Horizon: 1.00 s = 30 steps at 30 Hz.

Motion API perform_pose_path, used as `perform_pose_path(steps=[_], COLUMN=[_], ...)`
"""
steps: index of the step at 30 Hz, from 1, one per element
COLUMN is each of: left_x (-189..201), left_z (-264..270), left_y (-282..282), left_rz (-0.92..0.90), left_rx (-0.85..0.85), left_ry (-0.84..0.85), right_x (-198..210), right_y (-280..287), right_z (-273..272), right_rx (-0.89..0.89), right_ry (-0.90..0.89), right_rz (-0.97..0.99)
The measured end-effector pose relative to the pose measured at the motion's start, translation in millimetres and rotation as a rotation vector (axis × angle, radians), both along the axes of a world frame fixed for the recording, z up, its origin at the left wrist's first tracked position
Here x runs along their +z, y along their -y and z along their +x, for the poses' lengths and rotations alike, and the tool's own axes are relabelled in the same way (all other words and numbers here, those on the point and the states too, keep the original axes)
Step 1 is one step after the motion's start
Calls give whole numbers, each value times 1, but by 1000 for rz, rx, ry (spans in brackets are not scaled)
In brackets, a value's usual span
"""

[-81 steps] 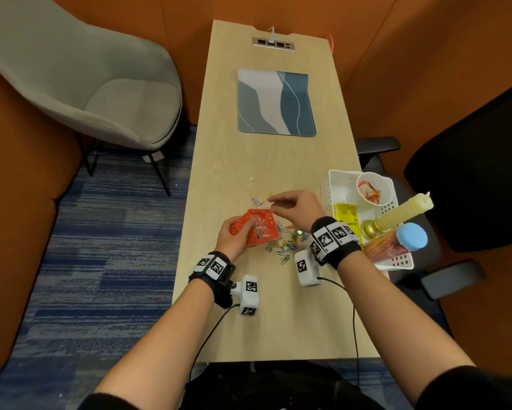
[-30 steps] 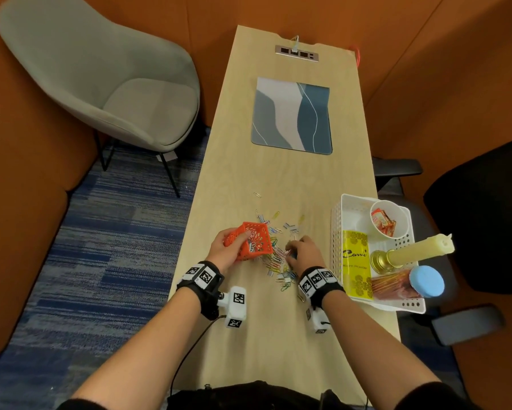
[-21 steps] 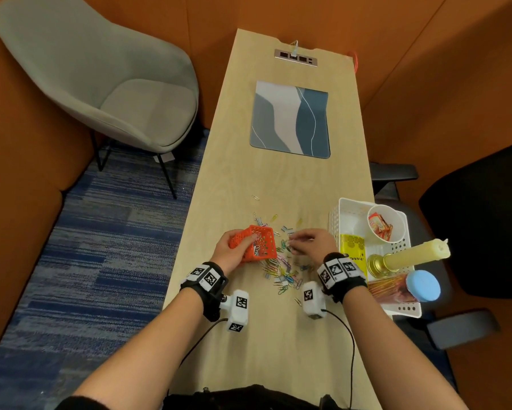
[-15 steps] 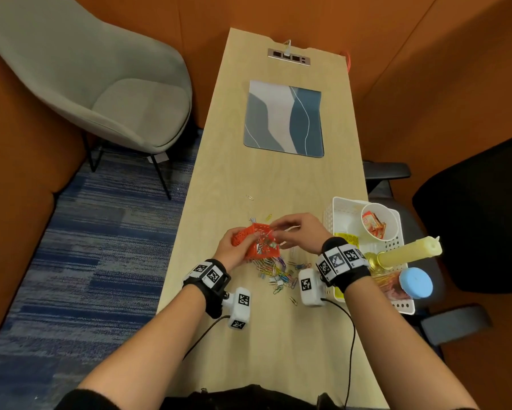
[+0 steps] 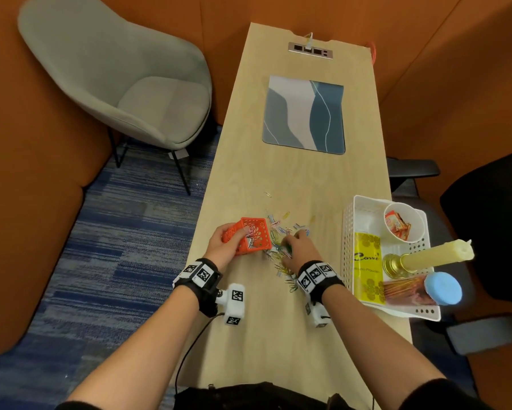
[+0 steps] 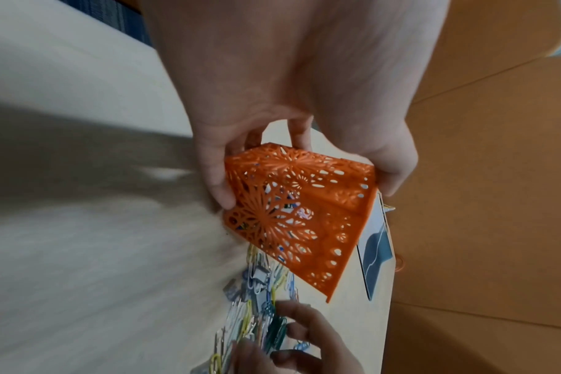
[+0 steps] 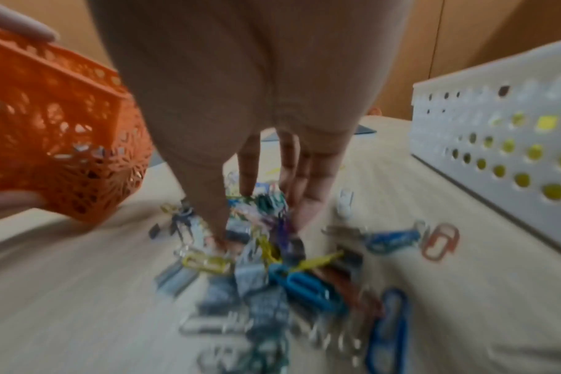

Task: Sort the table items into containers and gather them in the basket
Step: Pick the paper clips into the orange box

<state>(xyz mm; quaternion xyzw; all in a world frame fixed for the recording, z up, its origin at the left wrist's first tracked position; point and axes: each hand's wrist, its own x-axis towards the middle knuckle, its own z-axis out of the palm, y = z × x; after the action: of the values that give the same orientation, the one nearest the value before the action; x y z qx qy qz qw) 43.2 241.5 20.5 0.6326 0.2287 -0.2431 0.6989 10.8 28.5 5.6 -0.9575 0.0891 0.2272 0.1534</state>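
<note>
A person's left hand grips a small orange lattice container, tilted with its mouth toward a heap of coloured paper clips on the near part of a long wooden table. The right hand rests on the heap just right of the container, its fingers reaching down with tips among the clips. At the table's right edge, a white perforated basket holds a cup, a candle, a yellow packet and a blue-lidded jar.
</note>
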Motion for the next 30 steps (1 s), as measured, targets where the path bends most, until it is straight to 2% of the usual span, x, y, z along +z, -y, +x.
perform_pose_path(steps=[4,6,9,11,13,16,18,21,23,27,30], left_x=[-2,-4,-6,-6,-6,-2,3,0,-1,-5,-11], left_z=[-3,-5,-6,-6,-6,-6,-5,-3,-2,1,0], left_y=[-7,-7,-1,6,15,29,36,33,23,-2,-19], left_rz=[15,21,23,21,27,36,35,57,84,85,108], left_rx=[15,12,-30,-60,-80,-117,-139,-142,-125,-5,43], left_ry=[1,2,0,11,27,20,21,79,106,100,94], right_x=[-1,2,13,26,46,79,92,85,70,32,13], right_y=[6,14,26,31,29,17,11,13,15,2,-15], right_z=[-2,-2,-5,-2,4,16,23,34,36,29,24], right_rx=[-100,-231,-514,-614,-618,-446,-337,-380,-401,-208,-62], right_ry=[99,95,86,133,143,91,117,255,280,61,2], right_rz=[55,142,433,606,778,901,850,678,534,287,158])
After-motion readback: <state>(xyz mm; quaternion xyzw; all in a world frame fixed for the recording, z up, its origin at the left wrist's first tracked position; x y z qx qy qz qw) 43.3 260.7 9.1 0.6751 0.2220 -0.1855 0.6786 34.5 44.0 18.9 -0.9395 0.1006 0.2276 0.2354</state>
